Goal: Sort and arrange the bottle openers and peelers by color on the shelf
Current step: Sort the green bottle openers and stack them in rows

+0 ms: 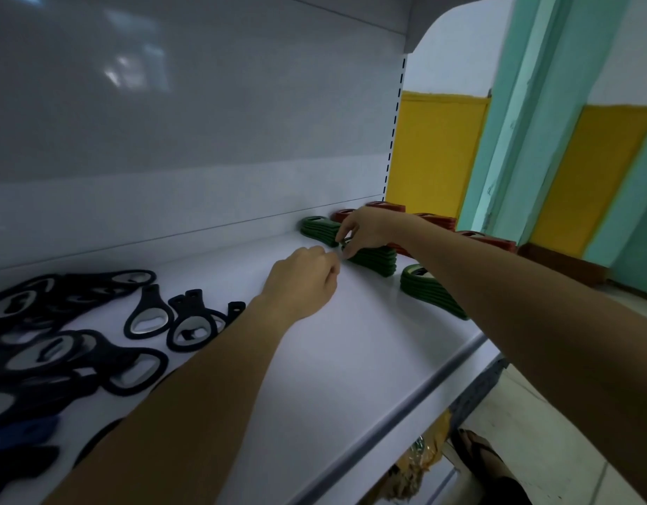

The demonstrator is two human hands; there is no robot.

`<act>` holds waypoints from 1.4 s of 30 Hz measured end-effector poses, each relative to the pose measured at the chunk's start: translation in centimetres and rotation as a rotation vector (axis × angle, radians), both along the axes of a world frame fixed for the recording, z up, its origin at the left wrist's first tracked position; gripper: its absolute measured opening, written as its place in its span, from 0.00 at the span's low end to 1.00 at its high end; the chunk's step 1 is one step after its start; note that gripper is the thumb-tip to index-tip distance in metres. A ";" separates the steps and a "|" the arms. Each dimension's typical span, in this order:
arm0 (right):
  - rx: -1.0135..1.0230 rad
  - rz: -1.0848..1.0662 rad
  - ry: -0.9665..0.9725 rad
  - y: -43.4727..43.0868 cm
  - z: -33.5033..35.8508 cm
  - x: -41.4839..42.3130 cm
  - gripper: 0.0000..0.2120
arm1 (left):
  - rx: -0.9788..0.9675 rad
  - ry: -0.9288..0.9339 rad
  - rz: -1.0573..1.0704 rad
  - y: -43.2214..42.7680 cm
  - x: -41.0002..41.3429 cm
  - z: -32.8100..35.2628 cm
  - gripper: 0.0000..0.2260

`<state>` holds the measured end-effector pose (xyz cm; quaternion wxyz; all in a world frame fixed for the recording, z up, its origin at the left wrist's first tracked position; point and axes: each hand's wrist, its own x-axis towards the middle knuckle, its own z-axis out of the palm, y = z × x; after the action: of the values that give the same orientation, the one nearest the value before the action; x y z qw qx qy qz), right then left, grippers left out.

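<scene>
Green openers (378, 259) on the shelf (351, 344) are pinched by the right grip (365, 229); the left grip (304, 277) is curled, nothing held.

I see loose openers (78, 333) scattered on the shelf (351, 340) at left; at its right end three opener stacks (373, 258) sit in a row, more stacks (436, 218) behind them.

Smooth glossy shelf (351, 340), matt openers (147, 315)
</scene>
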<state>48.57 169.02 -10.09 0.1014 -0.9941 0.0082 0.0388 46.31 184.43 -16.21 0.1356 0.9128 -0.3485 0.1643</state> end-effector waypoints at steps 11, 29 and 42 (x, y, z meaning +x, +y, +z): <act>-0.011 -0.051 0.045 -0.2 0.1 0.3 0.23 | 0.003 0.009 -0.002 0.0 -0.1 0.0 0.11; -0.025 -0.080 0.084 -0.5 0.2 0.3 0.25 | 0.005 0.011 -0.002 0.0 0.0 0.0 0.12; 0.115 -0.218 0.067 -0.6 0.6 1.0 0.28 | -0.008 0.008 -0.013 0.0 0.3 -0.2 0.11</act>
<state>49.60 168.40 -9.49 0.1616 -0.9779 0.1175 0.0613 46.60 184.41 -16.40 0.1415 0.9106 -0.3532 0.1612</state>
